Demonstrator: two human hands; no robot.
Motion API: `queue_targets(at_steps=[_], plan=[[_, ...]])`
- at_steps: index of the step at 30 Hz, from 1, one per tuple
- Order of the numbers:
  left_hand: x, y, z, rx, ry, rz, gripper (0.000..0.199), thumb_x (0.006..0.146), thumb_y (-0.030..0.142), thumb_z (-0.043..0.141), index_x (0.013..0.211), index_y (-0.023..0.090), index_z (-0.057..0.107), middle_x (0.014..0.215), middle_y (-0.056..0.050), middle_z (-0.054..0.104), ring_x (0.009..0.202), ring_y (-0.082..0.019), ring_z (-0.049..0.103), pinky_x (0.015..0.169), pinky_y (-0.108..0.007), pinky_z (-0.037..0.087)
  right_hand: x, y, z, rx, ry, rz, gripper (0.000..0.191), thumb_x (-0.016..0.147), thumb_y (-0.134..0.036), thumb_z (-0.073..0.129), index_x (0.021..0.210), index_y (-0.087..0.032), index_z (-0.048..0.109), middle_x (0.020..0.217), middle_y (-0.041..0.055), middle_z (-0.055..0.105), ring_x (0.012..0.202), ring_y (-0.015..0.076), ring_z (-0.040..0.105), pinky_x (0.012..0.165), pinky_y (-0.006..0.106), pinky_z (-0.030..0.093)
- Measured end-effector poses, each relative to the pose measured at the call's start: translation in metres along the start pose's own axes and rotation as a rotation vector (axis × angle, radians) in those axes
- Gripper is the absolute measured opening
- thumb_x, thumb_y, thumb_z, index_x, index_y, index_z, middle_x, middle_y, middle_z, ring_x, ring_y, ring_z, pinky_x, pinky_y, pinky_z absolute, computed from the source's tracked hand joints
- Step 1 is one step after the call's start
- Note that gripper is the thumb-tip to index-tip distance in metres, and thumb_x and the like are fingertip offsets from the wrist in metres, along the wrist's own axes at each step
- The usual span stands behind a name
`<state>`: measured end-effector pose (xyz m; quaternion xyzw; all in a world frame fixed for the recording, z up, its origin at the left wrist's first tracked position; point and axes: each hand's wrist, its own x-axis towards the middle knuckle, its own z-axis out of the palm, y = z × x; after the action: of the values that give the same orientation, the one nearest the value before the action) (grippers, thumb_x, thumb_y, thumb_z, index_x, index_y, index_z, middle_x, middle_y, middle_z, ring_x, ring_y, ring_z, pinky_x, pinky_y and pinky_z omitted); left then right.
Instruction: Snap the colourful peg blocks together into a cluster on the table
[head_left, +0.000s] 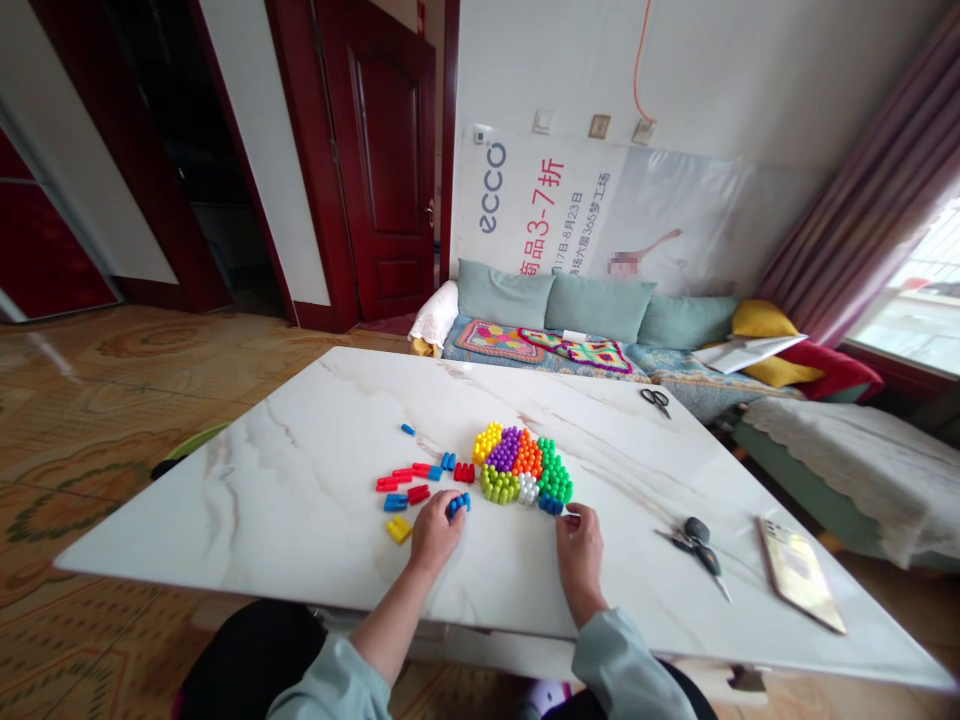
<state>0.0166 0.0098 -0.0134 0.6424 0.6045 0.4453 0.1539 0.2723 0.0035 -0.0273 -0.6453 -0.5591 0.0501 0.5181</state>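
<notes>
My left hand (439, 532) is closed around a few small blue plastic pieces (459, 504), which show at its fingertips just above the table. My right hand (580, 550) is by a small cluster of standing blue pieces (551, 505), its fingers curled, thumb and forefinger a little apart, with nothing visible between them. That cluster joins a colour-sorted group of yellow (487, 442), purple (505, 450), orange (528, 456), green (555, 470), lime (499, 485) and white pieces (527, 488). Loose red pieces (418, 494), blue pieces (395, 503) and yellow pieces (398, 529) lie left.
All this is on a white marble-patterned table (300, 480). Black-handled scissors (699, 548) and a gold phone (801, 572) lie to the right. Another pair of scissors (655, 401) is near the far edge. Beyond stands a sofa (540, 350) with cushions.
</notes>
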Motion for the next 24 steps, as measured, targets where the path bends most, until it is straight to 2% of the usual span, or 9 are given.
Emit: queue_targets(at_steps=[2, 5, 7, 10, 13, 16, 19, 22, 24], plan=[[0.000, 0.001, 0.000, 0.000, -0.010, 0.003, 0.021, 0.079, 0.020, 0.053, 0.096, 0.020, 0.064, 0.096, -0.006, 0.069, 0.089, -0.021, 0.063, 0.082, -0.033, 0.050, -0.004, -0.001, -0.002, -0.015, 0.017, -0.008, 0.016, 0.080, -0.029, 0.047, 0.089, -0.018, 0.054, 0.081, 0.0059, 0.057, 0.071, 0.0191, 0.056, 0.068, 0.035, 0.047], [-0.001, 0.002, -0.001, 0.005, -0.025, 0.008, 0.023, 0.077, 0.015, 0.052, 0.096, 0.019, 0.064, 0.096, -0.006, 0.068, 0.090, -0.020, 0.062, 0.083, -0.032, 0.049, -0.006, -0.005, -0.005, -0.021, -0.069, -0.037, 0.014, 0.080, -0.026, 0.044, 0.083, -0.019, 0.056, 0.082, 0.0063, 0.059, 0.075, 0.0201, 0.056, 0.071, 0.035, 0.046], [-0.001, 0.003, -0.002, 0.010, -0.033, 0.005, 0.026, 0.075, 0.013, 0.051, 0.097, 0.019, 0.064, 0.096, -0.006, 0.068, 0.089, -0.020, 0.062, 0.082, -0.031, 0.049, -0.006, -0.008, -0.006, -0.023, -0.126, -0.041, 0.019, 0.081, -0.024, 0.041, 0.085, -0.019, 0.059, 0.087, 0.0074, 0.062, 0.078, 0.0206, 0.058, 0.074, 0.035, 0.046], [-0.002, 0.005, -0.003, 0.017, -0.047, -0.004, 0.029, 0.073, 0.011, 0.052, 0.097, 0.020, 0.064, 0.096, -0.004, 0.068, 0.086, -0.018, 0.063, 0.080, -0.029, 0.049, -0.011, -0.019, -0.004, -0.041, -0.117, -0.020, 0.024, 0.082, -0.023, 0.040, 0.092, -0.018, 0.061, 0.094, 0.0085, 0.063, 0.081, 0.0211, 0.059, 0.075, 0.035, 0.046], [-0.003, 0.008, -0.005, 0.023, -0.072, -0.010, 0.029, 0.072, 0.012, 0.053, 0.097, 0.021, 0.065, 0.092, -0.003, 0.070, 0.078, -0.017, 0.064, 0.073, -0.027, 0.049, -0.023, -0.039, 0.007, 0.019, -0.151, -0.043, 0.024, 0.083, -0.023, 0.041, 0.094, -0.018, 0.062, 0.096, 0.0085, 0.063, 0.080, 0.0194, 0.059, 0.072, 0.032, 0.047], [-0.004, 0.012, -0.007, 0.042, -0.117, -0.015, 0.029, 0.073, 0.013, 0.055, 0.097, 0.023, 0.067, 0.086, -0.001, 0.072, 0.069, -0.015, 0.064, 0.068, -0.025, 0.048, -0.038, -0.067, 0.026, 0.146, -0.306, -0.106, 0.028, 0.081, -0.021, 0.045, 0.105, -0.018, 0.060, 0.102, 0.0076, 0.064, 0.074, 0.0153, 0.060, 0.070, 0.028, 0.049], [-0.004, 0.015, -0.011, 0.077, -0.185, -0.020, 0.032, 0.074, 0.015, 0.056, 0.102, 0.025, 0.067, 0.086, 0.001, 0.073, 0.071, -0.015, 0.065, 0.068, -0.024, 0.047, -0.047, -0.089, 0.047, 0.170, -0.387, -0.076, 0.037, 0.076, -0.019, 0.052, 0.113, -0.019, 0.058, 0.102, 0.0050, 0.065, 0.069, 0.0135, 0.061, 0.069, 0.027, 0.049], [-0.004, 0.017, -0.013, 0.093, -0.231, -0.021, 0.038, 0.074, 0.014, 0.057, 0.109, 0.026, 0.064, 0.093, 0.000, 0.073, 0.079, -0.017, 0.067, 0.072, -0.025, 0.048, -0.049, -0.099, 0.060, 0.156, -0.377, -0.014, 0.027, 0.077, -0.019, 0.054, 0.102, -0.020, 0.061, 0.091, 0.0032, 0.067, 0.070, 0.0148, 0.061, 0.068, 0.026, 0.048], [-0.004, 0.016, -0.013, 0.081, -0.242, -0.008, 0.040, 0.075, 0.014, 0.057, 0.113, 0.026, 0.062, 0.101, 0.000, 0.072, 0.087, -0.018, 0.067, 0.077, -0.026, 0.048, -0.049, -0.099, 0.060, 0.160, -0.366, 0.000, 0.017, 0.078, -0.021, 0.053, 0.093, -0.020, 0.062, 0.085, 0.0029, 0.066, 0.070, 0.0154, 0.061, 0.067, 0.026, 0.048]])
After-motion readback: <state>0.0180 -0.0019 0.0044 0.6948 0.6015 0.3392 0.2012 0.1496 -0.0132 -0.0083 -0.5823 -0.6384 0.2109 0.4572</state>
